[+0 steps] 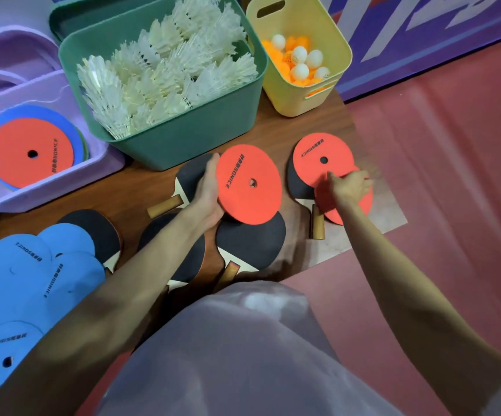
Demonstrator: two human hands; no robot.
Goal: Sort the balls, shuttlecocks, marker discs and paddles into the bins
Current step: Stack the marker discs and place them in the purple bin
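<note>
The left hand (210, 190) grips an orange marker disc (249, 184) by its edge, holding it above the black paddles (250, 241) on the wooden board (141, 187). The right hand (349, 187) touches two more orange discs (322, 159) lying on another paddle. Behind stand three bins — green with shuttlecocks (168, 70), yellow with balls (300, 61), purple bin (72, 100) with discs. Blue discs (30, 283) lie bottom left.

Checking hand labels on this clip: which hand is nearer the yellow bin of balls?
Right. The right hand rests on orange discs just below the yellow bin. The left hand, holding another orange disc, sits further left, in front of the green bin.
</note>
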